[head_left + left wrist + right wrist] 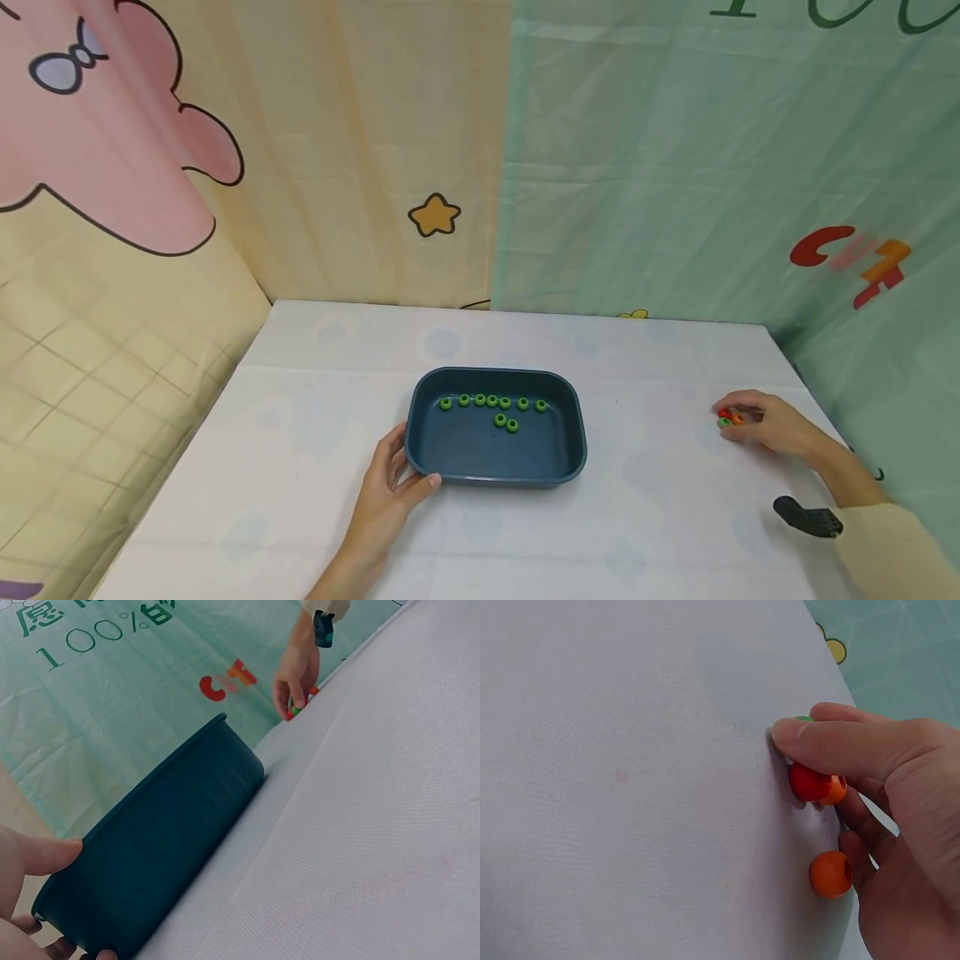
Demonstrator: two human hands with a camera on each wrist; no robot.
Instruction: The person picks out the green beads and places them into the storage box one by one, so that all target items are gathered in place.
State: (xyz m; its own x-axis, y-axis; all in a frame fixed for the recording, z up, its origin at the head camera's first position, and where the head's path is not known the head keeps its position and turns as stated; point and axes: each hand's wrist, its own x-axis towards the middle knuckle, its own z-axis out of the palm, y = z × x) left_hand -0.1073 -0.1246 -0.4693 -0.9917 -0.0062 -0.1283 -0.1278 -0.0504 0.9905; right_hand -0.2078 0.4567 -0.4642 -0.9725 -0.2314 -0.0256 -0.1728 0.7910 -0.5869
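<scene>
A dark blue tray (487,467) sits mid-table, with several green beads (506,402) lying in it, most in a row along its back. My left hand (390,487) grips its front left corner, thumb over the rim and fingers along the side. Far to the right, my right hand (772,425) is down at a small group of beads. Its thumb and forefinger pinch a green bead (804,718), mostly hidden behind the thumb. Just under the thumb are a red bead (808,784) and an orange one; another orange bead (831,874) lies near the curled lower fingers.
A white cloth (300,433) with faint pale spots covers the table. Printed curtains (637,167) hang behind it and at both sides. A black strap-like piece (808,517) sticks out by the right sleeve (892,542).
</scene>
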